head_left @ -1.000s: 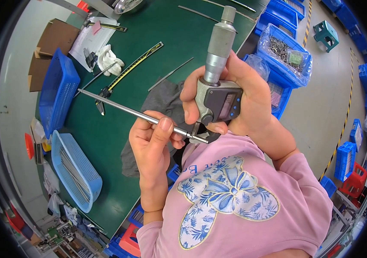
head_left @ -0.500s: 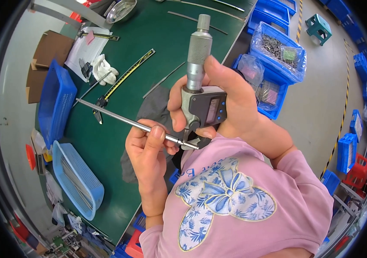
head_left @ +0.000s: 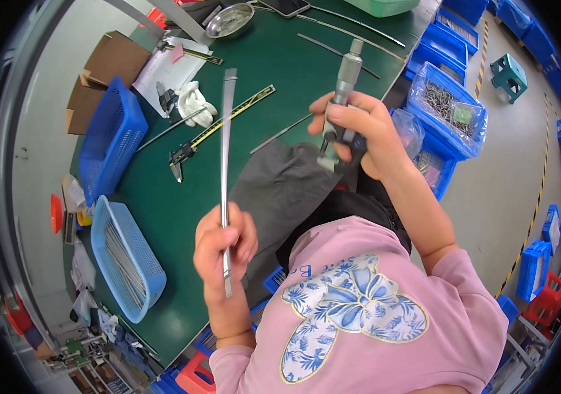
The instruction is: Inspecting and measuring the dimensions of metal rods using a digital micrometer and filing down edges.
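My left hand (head_left: 223, 246) grips a long thin metal rod (head_left: 226, 151) near its lower end; the rod stands nearly upright over the green table (head_left: 162, 197). My right hand (head_left: 359, 131) holds a digital micrometer (head_left: 343, 98) by its frame, the grey thimble pointing away from me. The rod and the micrometer are apart. A dark grey cloth (head_left: 280, 190) lies on the table between my hands.
A caliper with a yellow scale (head_left: 218, 128) lies left of the cloth. A blue basket of metal rods (head_left: 126, 256) sits at the near left, another blue basket (head_left: 110, 144) behind it. Loose rods (head_left: 359, 23), a metal dish (head_left: 228, 20) and blue bins of parts (head_left: 448, 111) surround.
The rod came out of the micrometer; my left hand swung it from lying across to upright. My right hand carried the micrometer away to the right.
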Action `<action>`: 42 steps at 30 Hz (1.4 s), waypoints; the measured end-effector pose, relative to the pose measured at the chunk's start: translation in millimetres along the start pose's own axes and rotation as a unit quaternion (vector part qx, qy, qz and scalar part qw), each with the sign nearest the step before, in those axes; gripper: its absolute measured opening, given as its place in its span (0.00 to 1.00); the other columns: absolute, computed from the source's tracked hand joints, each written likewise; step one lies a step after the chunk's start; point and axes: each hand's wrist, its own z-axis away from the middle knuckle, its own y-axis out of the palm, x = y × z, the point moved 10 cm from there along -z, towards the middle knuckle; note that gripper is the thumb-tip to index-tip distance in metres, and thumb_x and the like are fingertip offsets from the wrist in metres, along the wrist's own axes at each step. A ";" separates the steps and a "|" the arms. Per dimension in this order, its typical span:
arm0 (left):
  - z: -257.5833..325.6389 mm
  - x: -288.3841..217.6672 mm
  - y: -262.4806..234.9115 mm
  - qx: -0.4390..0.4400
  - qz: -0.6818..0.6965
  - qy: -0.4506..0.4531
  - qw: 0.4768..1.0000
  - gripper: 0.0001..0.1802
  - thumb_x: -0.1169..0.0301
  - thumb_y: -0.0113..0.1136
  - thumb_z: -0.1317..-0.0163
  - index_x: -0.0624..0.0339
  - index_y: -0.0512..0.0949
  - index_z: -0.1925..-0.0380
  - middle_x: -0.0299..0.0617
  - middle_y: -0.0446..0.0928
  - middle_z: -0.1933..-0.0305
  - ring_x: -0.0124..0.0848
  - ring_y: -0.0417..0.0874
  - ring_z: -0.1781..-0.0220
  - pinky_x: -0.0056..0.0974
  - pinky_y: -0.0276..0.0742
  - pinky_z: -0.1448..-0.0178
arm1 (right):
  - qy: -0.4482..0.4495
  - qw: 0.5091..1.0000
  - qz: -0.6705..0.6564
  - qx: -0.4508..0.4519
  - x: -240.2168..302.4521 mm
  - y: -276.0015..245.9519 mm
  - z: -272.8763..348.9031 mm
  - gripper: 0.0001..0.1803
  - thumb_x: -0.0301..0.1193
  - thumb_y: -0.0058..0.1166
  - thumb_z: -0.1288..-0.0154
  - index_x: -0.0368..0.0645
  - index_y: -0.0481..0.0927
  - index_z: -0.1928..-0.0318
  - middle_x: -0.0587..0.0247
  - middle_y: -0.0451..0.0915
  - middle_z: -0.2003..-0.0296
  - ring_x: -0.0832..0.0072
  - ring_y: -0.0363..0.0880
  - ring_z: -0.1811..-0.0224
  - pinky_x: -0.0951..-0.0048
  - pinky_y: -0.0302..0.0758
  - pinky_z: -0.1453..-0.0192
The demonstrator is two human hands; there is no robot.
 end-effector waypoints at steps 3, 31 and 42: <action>20.7 2.0 3.6 0.055 -0.005 -0.067 0.996 0.12 0.67 0.49 0.57 0.59 0.60 0.88 0.42 0.63 0.91 0.22 0.56 0.92 0.27 0.51 0.88 | 0.004 0.998 -0.016 -0.059 -16.8 -19.1 -18.1 0.16 0.32 0.53 0.48 0.33 0.72 0.61 0.53 0.78 0.72 0.83 0.64 0.88 0.85 0.59 0.84; -23.1 12.2 -0.2 -0.061 0.015 0.232 0.971 0.12 0.68 0.45 0.38 0.69 0.70 0.66 0.44 0.72 0.75 0.24 0.68 0.80 0.27 0.66 0.77 | 0.117 0.978 -0.174 0.010 -40.2 31.9 37.0 0.15 0.33 0.51 0.42 0.35 0.70 0.60 0.58 0.75 0.71 0.80 0.66 0.86 0.82 0.65 0.83; -15.9 17.2 15.0 -0.048 0.049 0.108 0.992 0.12 0.68 0.49 0.40 0.70 0.71 0.71 0.44 0.73 0.82 0.23 0.68 0.85 0.26 0.67 0.80 | 0.134 0.947 -0.269 0.110 1.4 50.8 33.3 0.38 0.59 0.27 0.40 0.32 0.73 0.67 0.50 0.76 0.78 0.76 0.65 0.92 0.82 0.63 0.88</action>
